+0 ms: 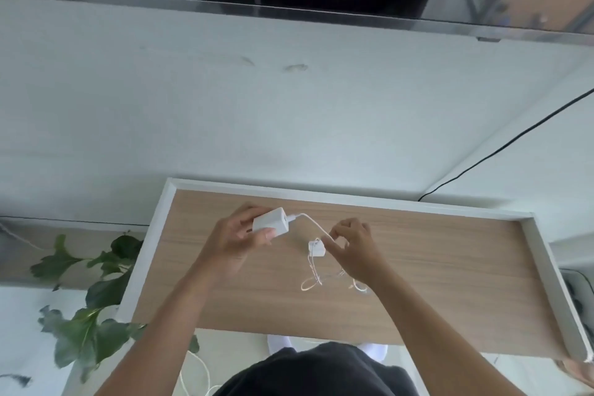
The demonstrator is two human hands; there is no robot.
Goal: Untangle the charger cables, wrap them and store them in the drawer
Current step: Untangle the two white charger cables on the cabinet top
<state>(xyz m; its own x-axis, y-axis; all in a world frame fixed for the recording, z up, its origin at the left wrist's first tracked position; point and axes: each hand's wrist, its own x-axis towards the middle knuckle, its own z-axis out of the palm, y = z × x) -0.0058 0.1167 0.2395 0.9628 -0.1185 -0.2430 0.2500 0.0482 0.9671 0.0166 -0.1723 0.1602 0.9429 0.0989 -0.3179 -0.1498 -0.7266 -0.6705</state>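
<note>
Two hands work above a wood-lined white drawer [193,267]: left hand [239,233] clasps a white rectangular charger brick [270,222], right hand [352,246] pinches its thin white cable [313,225]; feeding slack gently should free the snarl.

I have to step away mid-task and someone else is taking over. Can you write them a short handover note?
Left hand: holds the larger charger above the wooden surface.
Right hand: pinches the cable that runs from that charger.
A smaller charger hangs in the cable between the hands; loose loops trail below it.
Done: nothing wrapped or stored.
Left: finish untangling, wrap each cable, put them in the drawer.
</note>
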